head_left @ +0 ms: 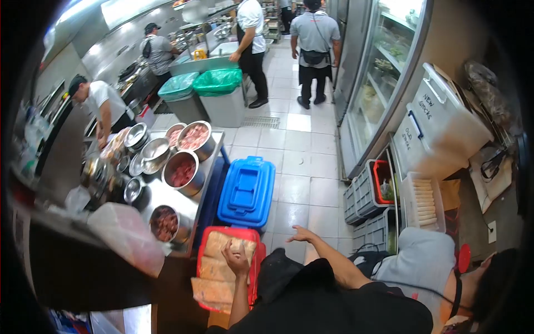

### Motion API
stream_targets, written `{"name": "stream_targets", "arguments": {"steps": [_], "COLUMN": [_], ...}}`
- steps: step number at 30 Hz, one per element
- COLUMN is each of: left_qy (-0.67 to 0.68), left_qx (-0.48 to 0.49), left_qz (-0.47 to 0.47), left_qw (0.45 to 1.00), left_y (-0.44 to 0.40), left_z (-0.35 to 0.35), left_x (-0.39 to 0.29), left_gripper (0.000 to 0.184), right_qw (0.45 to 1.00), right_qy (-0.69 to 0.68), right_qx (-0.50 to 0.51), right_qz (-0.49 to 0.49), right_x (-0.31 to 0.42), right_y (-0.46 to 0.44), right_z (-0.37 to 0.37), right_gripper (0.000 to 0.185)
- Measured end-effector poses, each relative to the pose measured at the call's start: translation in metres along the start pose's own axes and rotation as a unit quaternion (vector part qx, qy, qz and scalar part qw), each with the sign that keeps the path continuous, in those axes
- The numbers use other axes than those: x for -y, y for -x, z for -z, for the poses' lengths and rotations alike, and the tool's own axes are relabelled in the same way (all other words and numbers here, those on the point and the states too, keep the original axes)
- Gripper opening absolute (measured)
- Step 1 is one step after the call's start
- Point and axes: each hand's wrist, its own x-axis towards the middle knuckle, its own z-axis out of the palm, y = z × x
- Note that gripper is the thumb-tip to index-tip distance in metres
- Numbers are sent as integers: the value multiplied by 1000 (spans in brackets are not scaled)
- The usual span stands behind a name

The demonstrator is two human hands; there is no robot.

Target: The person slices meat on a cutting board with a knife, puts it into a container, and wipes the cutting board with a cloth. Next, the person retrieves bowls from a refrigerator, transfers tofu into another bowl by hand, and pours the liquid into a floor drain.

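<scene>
My left hand (236, 260) is over a red crate (257, 253) filled with flat, wrapped orange-brown packs (217, 269). Its fingers are bent and spread apart, and I see nothing held in them. Whether it touches the packs I cannot tell. To the right of the crate, my right hand (302, 234) hangs above the tiled floor, fingers stretched out and holding nothing. A blue lidded box (246, 192) stands just beyond the red crate.
A steel table (158, 201) on the left bears metal pots of meat (182, 169) and bowls. Bins with green liners (218, 82) stand ahead. Several people work farther off; a person in a grey shirt (414, 256) is close at right, near stacked crates (364, 195) and a glass-door fridge (384, 72).
</scene>
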Motion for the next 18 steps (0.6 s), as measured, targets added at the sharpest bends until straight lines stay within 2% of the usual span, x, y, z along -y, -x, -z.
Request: {"name": "stream_targets", "arguments": {"steps": [1,2,4,5,7,8,9,11,13,14,15,17,18], "left_qy": [17,-15,-41,-6,45,3,1,12,-111,-114,-118,-82,-86], "left_qx": [12,-16,-23,0,53,82,121,160,232,236,271,308,326], "left_qz": [27,-53,-128,-100,-21,-77,-55,-32,-73,-79,-60,-50,-64], "left_qw": [999,998,991,995,997,994,991,986,964,962,954,946,939], "left_y": [-12,-25,-58,-76,-116,-143,-168,-218,-266,-287,-308,-345,-361], "left_z": [-11,-34,-70,-93,-141,-168,-191,-251,-302,-321,-340,-381,-406], "left_x": [-20,-2,-16,-21,-28,-18,-19,-24,-17,-31,-50,-79,-77], "left_gripper": [41,40,41,42,45,45,47,50,58,58,60,60,60], "right_qw": [999,999,998,994,981,978,962,964,956,956,948,881,872], "right_qy": [-31,-33,-12,-62,-17,-98,-178,-95,-23,-109,-197,-264,-285], "right_qx": [-25,-36,-57,-83,-192,-162,-128,-138,-173,-162,-150,-62,-66], "right_qz": [7,0,-19,-39,-24,-93,-163,-209,-237,-220,-200,-388,-392], "right_x": [-4,-11,-32,-38,-100,-114,-127,-158,-186,-214,-207,-186,-201], "right_y": [-16,-32,-63,-64,-101,-101,-94,-86,-86,-86,-84,-68,-79], "right_z": [14,35,79,106,138,161,180,210,222,216,221,229,225], "right_gripper": [101,101,97,95,90,87,84,74,68,73,78,77,77]}}
